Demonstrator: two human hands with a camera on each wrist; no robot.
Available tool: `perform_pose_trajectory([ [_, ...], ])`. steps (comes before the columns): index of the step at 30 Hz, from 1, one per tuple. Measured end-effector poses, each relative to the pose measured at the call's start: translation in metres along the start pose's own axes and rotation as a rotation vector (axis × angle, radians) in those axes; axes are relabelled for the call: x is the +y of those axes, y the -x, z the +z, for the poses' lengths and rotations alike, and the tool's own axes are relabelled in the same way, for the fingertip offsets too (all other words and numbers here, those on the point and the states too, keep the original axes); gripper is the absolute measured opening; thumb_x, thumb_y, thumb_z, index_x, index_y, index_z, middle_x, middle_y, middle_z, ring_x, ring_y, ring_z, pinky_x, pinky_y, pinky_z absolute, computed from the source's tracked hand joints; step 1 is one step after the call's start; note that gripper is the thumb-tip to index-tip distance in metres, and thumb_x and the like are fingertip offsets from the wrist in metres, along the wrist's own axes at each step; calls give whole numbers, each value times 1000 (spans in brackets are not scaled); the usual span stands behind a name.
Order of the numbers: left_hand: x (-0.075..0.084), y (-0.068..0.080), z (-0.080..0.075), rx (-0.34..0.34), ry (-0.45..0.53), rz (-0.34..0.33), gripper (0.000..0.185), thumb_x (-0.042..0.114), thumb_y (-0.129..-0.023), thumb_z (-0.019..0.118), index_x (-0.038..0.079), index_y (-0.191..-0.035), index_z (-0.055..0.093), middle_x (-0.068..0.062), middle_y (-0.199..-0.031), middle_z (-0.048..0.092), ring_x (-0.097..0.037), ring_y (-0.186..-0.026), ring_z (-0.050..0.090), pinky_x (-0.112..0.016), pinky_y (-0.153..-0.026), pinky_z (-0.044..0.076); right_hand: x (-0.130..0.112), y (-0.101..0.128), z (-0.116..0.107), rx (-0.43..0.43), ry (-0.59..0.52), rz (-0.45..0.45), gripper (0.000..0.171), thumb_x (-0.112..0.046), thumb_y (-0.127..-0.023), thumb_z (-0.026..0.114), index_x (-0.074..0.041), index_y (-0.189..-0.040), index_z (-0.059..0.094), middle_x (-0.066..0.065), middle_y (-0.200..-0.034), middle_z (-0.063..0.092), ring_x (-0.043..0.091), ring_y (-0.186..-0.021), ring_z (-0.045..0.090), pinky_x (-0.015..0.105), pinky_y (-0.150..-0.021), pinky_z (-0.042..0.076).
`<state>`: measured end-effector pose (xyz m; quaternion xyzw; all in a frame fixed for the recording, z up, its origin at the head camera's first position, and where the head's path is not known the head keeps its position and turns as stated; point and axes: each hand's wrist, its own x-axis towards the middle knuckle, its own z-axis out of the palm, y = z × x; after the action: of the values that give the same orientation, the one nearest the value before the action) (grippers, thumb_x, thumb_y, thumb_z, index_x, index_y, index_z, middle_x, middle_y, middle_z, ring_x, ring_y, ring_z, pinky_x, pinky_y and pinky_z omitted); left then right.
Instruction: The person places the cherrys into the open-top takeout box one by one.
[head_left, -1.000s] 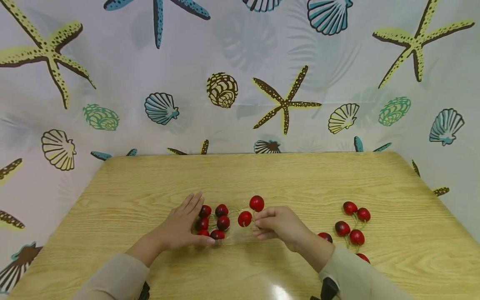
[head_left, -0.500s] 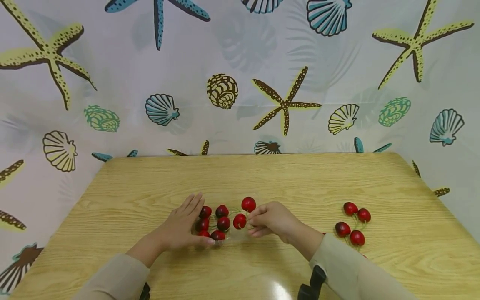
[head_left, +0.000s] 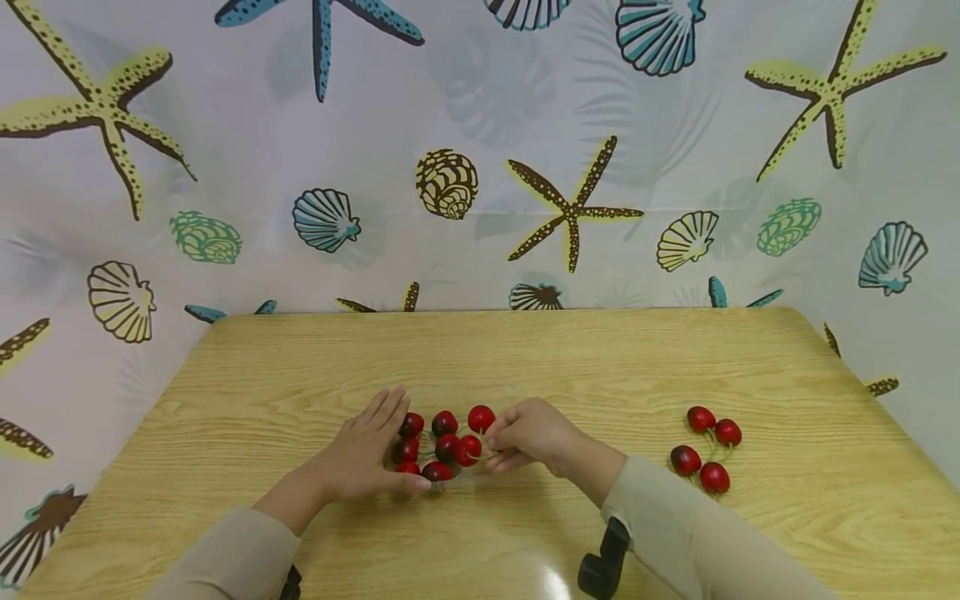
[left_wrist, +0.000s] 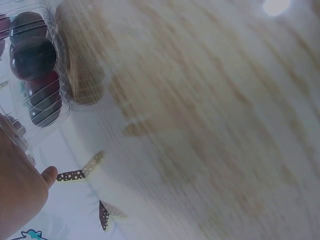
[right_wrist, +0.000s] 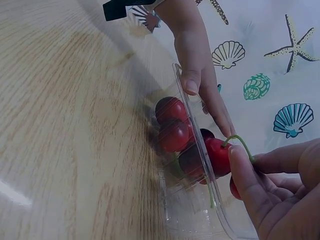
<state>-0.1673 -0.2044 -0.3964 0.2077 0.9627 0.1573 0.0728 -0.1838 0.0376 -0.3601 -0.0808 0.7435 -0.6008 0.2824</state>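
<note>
A clear plastic box (right_wrist: 192, 220) stands on the table, with several dark red cherries (head_left: 446, 422) in its left part. My left hand (head_left: 358, 462) rests along the box's left side, fingers straight, thumb by the near edge. Over the right part of the box, my right hand (head_left: 542, 435) pinches the green stems of two brighter red cherries (head_left: 468, 451). In the right wrist view, one held cherry (right_wrist: 219, 158) hangs at the box rim, its curved stem (right_wrist: 242, 142) between thumb and finger. The second is mostly hidden behind the fingers.
Several more cherries (head_left: 715, 477) with joined stems lie on the wooden table (head_left: 615, 358) to the right, beyond my right sleeve (head_left: 675, 525). A cloth (head_left: 390, 100) printed with shells and starfish hangs behind and beside the table.
My right hand has moved left and brought the two cherries over the box, lower and closer to those inside. My right sleeve now covers some cherries on the right. My left hand stays put.
</note>
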Motion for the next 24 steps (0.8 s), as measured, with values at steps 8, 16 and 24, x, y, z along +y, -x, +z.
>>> perform_pose_trajectory([
  [8,2,0,0,-6,4,1,108,72,-65,48,2,-138,9,-10,-144,0,-28,-129,-4,-60,-92,13,-4,-6,5,-16,123,27,11,7,-81,51,13,-80,60,13,-68,60,15,-53,59,33,-58,50],
  [16,-1,0,1,0,-4,8,109,72,-65,48,2,-138,8,-10,-144,-1,-28,-129,-3,-60,-92,13,-5,-12,10,-33,182,73,13,8,-81,49,12,-75,60,11,-64,58,14,-49,57,29,-53,50],
  [24,0,0,-1,-11,2,11,108,71,-66,48,3,-139,6,-9,-144,-2,-29,-129,-4,-60,-92,12,-4,-21,9,-48,201,75,11,9,-81,50,13,-78,60,12,-65,59,15,-50,58,29,-53,50],
])
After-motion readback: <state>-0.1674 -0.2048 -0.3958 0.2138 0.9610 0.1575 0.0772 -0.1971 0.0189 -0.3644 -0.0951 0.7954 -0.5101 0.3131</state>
